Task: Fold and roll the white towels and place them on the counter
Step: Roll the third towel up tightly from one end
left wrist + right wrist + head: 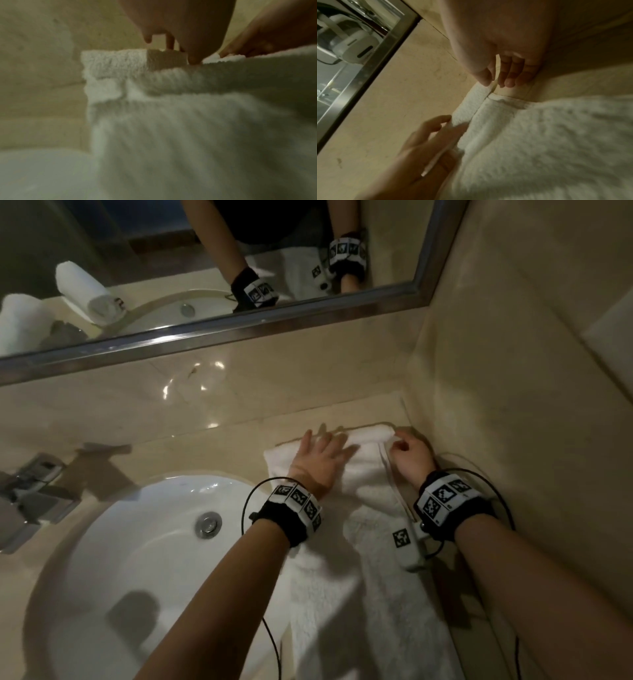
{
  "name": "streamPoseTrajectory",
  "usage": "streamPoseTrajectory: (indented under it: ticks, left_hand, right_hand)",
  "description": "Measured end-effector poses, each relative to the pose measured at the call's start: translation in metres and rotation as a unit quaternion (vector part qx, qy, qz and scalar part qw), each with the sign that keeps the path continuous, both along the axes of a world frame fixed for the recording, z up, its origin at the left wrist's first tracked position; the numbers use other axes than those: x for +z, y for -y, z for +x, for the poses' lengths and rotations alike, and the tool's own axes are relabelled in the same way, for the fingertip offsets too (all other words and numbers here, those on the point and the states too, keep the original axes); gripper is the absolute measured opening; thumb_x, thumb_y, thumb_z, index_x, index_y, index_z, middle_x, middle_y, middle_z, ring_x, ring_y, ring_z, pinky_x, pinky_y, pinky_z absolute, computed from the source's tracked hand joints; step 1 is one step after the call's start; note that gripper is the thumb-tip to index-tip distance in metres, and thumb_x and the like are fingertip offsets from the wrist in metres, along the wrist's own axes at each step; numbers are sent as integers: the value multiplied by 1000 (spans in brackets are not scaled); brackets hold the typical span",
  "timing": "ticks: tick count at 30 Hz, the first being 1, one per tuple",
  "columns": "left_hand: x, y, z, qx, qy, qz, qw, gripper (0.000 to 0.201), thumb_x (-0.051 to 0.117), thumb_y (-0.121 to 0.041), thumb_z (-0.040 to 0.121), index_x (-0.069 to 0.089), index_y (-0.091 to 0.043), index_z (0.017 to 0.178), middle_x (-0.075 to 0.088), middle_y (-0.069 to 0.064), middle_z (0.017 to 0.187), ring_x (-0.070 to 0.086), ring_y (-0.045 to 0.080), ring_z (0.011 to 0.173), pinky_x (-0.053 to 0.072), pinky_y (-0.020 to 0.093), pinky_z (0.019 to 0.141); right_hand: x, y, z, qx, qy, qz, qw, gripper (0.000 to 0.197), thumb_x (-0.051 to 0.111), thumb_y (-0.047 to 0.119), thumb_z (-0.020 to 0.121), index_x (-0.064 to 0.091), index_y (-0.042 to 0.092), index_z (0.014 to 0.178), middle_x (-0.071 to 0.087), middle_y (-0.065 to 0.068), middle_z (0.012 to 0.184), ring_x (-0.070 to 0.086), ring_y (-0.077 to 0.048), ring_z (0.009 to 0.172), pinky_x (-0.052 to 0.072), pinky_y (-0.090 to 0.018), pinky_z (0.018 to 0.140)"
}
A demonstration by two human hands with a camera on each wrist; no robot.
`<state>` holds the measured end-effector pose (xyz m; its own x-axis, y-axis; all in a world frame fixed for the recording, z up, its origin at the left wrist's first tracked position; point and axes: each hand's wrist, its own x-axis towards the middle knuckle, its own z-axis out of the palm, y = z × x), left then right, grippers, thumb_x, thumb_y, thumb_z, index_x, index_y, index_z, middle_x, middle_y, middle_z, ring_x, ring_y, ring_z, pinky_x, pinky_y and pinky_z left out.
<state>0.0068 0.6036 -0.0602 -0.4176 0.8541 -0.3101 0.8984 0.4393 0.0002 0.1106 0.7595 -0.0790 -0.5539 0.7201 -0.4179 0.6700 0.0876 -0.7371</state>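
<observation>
The left hand (317,458) lies flat with fingers spread and straight, pressing the far end of the long white terry towel (370,594). Beside it the right hand (409,457) curls its fingers (508,75) and thumb over the towel's far right corner, pinching the first small turn of cloth (371,434).

The towel lies on the beige stone counter (205,446), to the right of the round white basin (137,559) and close to the side wall. It appears already folded into a narrow strip. Its long axis runs from the near counter edge away toward the mirror wall, and the rolled end points at that wall.

I judge the roll as barely begun: one tight turn, almost the whole length still flat. The steel-framed mirror (239,330) reflects a rolled white towel (85,290) standing on the counter, so at least one looks finished.
</observation>
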Motion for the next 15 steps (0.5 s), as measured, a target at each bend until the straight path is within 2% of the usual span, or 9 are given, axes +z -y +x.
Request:
streamPoseTrajectory:
  ticks: [1, 3, 6, 11, 15]
  left_hand:
    - [-2, -2, -5, -6, -2, -27, 1000, 56, 31, -27, 99, 7, -31, 149, -4, 1, 158, -4, 28, 145, -5, 55, 113]
    - [-3, -5, -17, 52, 18, -42, 998, 55, 23, -40, 99, 1, -33, 149, -13, 0, 158, -10, 26, 145, -9, 55, 112]
    - [-4, -17, -33, 114, 39, -27, 992, 61, 21, -51, 97, -7, -31, 148, -15, 0, 157, -11, 25, 145, -7, 55, 113]
    - [-5, -32, -45, 157, 56, -13, 986, 72, 35, -46, 95, -5, -21, 149, -7, -2, 158, -6, 23, 146, -1, 55, 115]
    - [-10, -38, -49, 168, 2, 9, 986, 70, 39, -43, 94, 5, -15, 149, 17, 5, 151, 18, 28, 137, 13, 50, 114]
  right_hand:
    - [-2, -2, -2, 2, -6, 1, 1000, 39, 45, 10, 92, 54, 16, 130, 59, -13, 123, 56, -30, 110, 41, -27, 92]
    - [-7, -5, -8, 9, -8, 2, 1000, 39, 45, 9, 92, 54, 14, 130, 57, -12, 127, 54, -28, 114, 39, -27, 98]
    - [-13, -9, -16, 6, -1, 34, 999, 41, 43, 7, 91, 53, 17, 130, 55, -11, 127, 52, -28, 115, 38, -28, 99]
    - [-20, -15, -29, -2, 5, 67, 998, 43, 43, 10, 90, 50, 19, 131, 54, -9, 128, 52, -29, 116, 40, -35, 103]
    - [-18, -27, -52, 49, 50, 96, 993, 48, 38, 13, 91, 41, 18, 139, 39, -3, 145, 39, -23, 132, 31, -32, 112]
